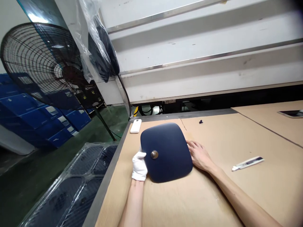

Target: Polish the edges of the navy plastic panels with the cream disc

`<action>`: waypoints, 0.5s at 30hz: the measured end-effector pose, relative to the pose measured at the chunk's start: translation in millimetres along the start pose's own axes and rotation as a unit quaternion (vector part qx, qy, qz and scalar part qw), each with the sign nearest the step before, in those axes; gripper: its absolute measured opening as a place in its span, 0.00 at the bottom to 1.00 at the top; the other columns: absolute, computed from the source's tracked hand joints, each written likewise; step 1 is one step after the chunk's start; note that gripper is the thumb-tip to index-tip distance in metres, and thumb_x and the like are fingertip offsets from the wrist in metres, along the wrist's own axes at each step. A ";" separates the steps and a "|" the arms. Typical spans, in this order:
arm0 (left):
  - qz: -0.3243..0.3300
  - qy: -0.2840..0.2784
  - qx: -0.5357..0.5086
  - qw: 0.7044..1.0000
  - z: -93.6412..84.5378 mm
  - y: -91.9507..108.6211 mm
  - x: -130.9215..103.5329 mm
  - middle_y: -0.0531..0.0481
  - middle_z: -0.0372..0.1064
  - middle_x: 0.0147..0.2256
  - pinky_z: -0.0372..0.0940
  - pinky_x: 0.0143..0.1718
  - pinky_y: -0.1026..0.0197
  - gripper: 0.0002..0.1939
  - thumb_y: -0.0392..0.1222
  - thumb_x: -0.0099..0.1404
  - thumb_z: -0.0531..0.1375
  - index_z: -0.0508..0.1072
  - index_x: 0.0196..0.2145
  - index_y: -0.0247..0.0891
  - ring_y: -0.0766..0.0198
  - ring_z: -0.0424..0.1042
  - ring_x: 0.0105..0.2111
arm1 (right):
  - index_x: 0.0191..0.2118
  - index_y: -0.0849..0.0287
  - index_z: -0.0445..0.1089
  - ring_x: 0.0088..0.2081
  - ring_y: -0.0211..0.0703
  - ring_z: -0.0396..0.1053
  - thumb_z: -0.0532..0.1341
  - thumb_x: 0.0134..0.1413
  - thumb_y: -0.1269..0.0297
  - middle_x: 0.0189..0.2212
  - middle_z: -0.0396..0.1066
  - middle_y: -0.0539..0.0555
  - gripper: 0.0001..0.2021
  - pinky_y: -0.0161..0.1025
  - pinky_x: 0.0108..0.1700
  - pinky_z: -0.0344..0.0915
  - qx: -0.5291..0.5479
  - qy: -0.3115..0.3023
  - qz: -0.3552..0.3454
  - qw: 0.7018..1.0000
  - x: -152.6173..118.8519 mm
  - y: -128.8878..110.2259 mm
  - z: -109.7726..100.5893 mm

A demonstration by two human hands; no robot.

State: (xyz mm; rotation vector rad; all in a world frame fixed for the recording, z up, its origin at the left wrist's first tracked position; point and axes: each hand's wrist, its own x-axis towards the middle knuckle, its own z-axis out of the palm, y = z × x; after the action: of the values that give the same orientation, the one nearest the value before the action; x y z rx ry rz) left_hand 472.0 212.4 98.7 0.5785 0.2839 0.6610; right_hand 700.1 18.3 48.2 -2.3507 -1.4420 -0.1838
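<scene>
A dark blue rounded panel [169, 151] with a round metallic knob [154, 154] is tilted above the cardboard-covered table [165, 208]. My left hand [139, 167], in a white glove, grips its left edge with the thumb on the face and the other fingers hidden behind. At the right edge is my bare right hand [199, 154], its fingers partly behind the panel. Whether those fingers grip the panel or only touch it cannot be made out.
A white device [135, 126] lies at the table's far left corner, a small dark piece [201, 121] farther right. A cutter knife [248, 163] and a phone [291, 113] are at right. Plastic trays [78, 189] and a fan [47, 66] stand left.
</scene>
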 end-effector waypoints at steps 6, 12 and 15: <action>-0.019 0.010 0.007 1.000 1.3 2.7 -2.1 0.48 0.81 0.36 0.68 0.57 0.41 0.29 0.33 0.48 0.57 0.78 0.49 0.38 0.45 0.76 0.51 | 0.58 0.50 0.70 0.61 0.57 0.61 0.53 0.65 0.62 0.61 0.66 0.55 0.19 0.56 0.59 0.61 -0.001 0.004 0.013 1.000 -0.1 -0.9 1.7; -0.022 0.016 0.048 0.998 5.0 3.3 -4.8 0.47 0.81 0.37 0.67 0.58 0.37 0.29 0.37 0.47 0.57 0.78 0.49 0.38 0.42 0.74 0.53 | 0.56 0.51 0.70 0.59 0.57 0.63 0.52 0.65 0.64 0.59 0.68 0.57 0.18 0.54 0.58 0.62 0.005 0.016 -0.004 1.000 -0.2 0.0 1.4; -0.020 0.020 0.055 0.998 7.2 3.7 -5.6 0.46 0.81 0.39 0.66 0.57 0.38 0.30 0.38 0.46 0.58 0.78 0.49 0.39 0.40 0.70 0.57 | 0.55 0.52 0.70 0.58 0.56 0.64 0.52 0.64 0.63 0.57 0.68 0.58 0.17 0.54 0.58 0.61 0.011 0.022 0.000 1.000 0.1 -0.6 1.4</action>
State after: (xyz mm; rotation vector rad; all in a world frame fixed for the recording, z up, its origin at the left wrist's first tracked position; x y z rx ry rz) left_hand 469.0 208.2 107.0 0.6643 0.3703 0.6209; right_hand 699.5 19.2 47.1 -2.3145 -1.4161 -0.2180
